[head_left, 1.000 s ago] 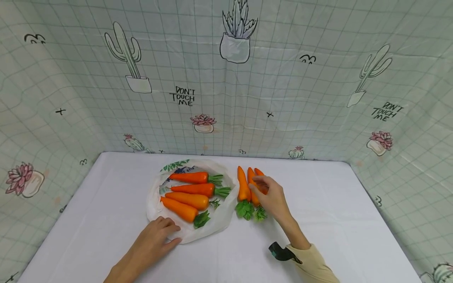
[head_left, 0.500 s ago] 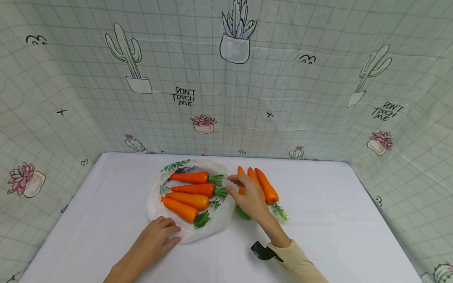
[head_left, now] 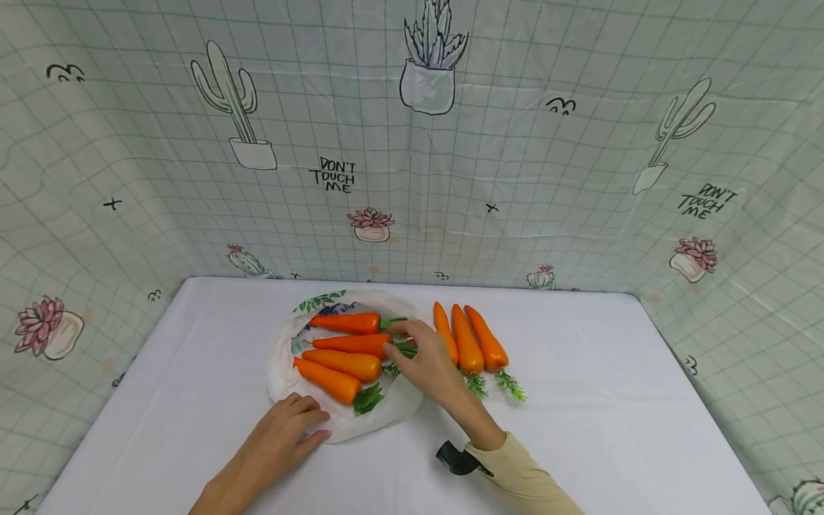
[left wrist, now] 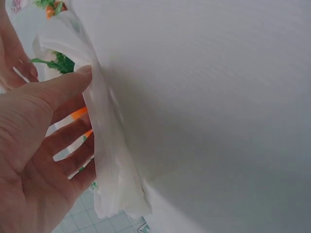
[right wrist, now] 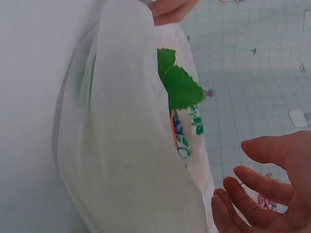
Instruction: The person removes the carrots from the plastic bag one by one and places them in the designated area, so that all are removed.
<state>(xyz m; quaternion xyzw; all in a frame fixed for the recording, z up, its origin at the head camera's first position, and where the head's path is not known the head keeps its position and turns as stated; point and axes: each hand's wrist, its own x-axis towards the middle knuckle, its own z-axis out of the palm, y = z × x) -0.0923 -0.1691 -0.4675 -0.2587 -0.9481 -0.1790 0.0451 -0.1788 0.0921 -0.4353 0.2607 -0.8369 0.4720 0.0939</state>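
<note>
A white plastic bag point(head_left: 350, 429) lies spread at mid-left, its mouth wide, with several orange carrots point(head_left: 352, 345) side by side in it, green tops to the right. My left hand point(head_left: 277, 433) holds the near rim; in the left wrist view, the thumb and fingers lie on either side of the bag's edge point(left wrist: 114, 160). Over the carrots' leafy ends hovers my right hand point(head_left: 425, 357), hiding part of them. The right wrist view shows its loosely bent fingers point(right wrist: 260, 187) with nothing between them, beside the bag's mouth.
Right of the bag, three more carrots point(head_left: 468, 343) lie side by side with tips pointing away; the right hand partly covers the leftmost. A white cloth covers the table point(head_left: 579, 400), and a grid-patterned curtain point(head_left: 489, 157) stands behind it.
My right hand has moved left from the three carrots on the right to over the ones in the bag, uncovering the right-hand carrots. The left hand has stayed on the rim.
</note>
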